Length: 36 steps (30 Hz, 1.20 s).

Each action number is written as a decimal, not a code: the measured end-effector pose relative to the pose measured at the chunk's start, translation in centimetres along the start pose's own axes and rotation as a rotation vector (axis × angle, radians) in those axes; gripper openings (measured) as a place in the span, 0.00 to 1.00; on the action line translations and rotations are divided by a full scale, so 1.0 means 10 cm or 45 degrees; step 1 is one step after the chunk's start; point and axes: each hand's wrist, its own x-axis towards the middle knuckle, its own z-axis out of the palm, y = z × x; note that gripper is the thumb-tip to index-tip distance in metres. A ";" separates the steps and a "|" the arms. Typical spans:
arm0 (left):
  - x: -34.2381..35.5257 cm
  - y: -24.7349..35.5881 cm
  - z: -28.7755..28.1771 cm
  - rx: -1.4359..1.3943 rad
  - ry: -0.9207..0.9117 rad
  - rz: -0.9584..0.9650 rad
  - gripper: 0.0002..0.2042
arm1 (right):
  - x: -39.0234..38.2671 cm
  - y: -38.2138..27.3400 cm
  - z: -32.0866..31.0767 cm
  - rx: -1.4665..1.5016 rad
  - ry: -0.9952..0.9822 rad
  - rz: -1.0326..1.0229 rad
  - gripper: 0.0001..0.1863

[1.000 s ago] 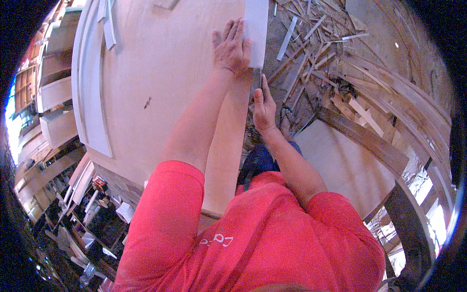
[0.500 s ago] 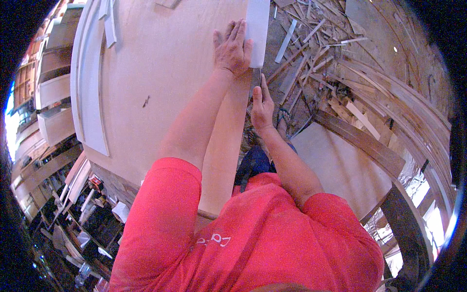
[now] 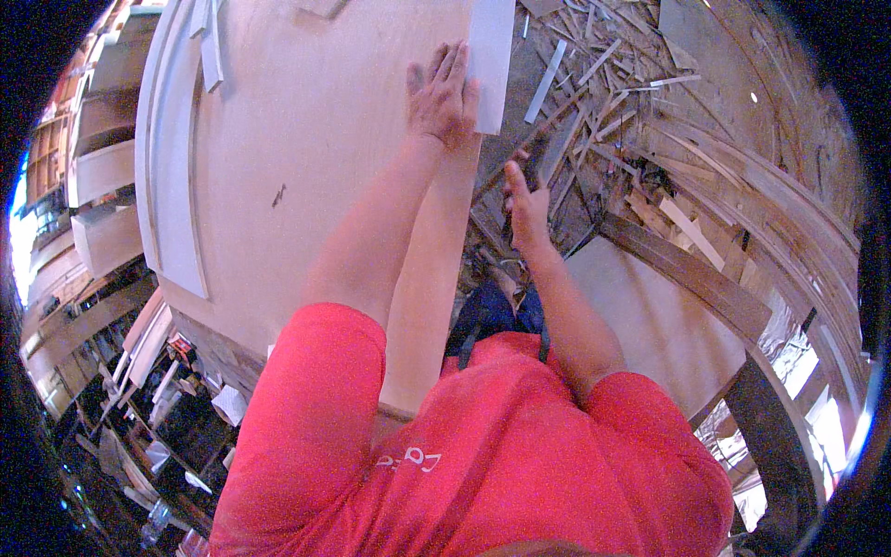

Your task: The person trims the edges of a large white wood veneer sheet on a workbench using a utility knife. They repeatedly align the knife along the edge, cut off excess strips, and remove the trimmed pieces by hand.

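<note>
My left hand point(image 3: 443, 97) lies open, palm down, on a pale plywood sheet point(image 3: 278, 139), its thumb side at a white strip point(image 3: 492, 65) along the right edge. My right hand point(image 3: 526, 209) is closed around a dark, thin tool, just off that edge and below the strip's end. The tool's exact kind is unclear; it is partly behind my fingers and blurred.
Curved white pieces point(image 3: 172, 186) lie at the sheet's left. Wood offcuts point(image 3: 594, 93) litter the floor at upper right, with long curved boards point(image 3: 761, 223) beside them. A pale panel point(image 3: 650, 316) is right of my legs. Stacked wood point(image 3: 102, 167) fills the left side.
My right hand has moved right, away from the sheet's edge, with the dark tool. My left hand and the white strip have shifted slightly toward me.
</note>
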 end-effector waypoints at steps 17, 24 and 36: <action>0.03 0.01 0.01 0.032 -0.031 -0.017 0.31 | 0.60 -0.27 0.26 0.098 -0.240 -0.155 0.24; 0.00 0.03 -0.01 0.023 -0.014 -0.016 0.31 | 0.26 0.19 -0.02 -0.208 -0.156 -0.052 0.29; 0.00 0.03 -0.03 -0.006 -0.010 -0.011 0.31 | -0.11 0.32 0.12 -0.424 -0.228 -0.618 0.38</action>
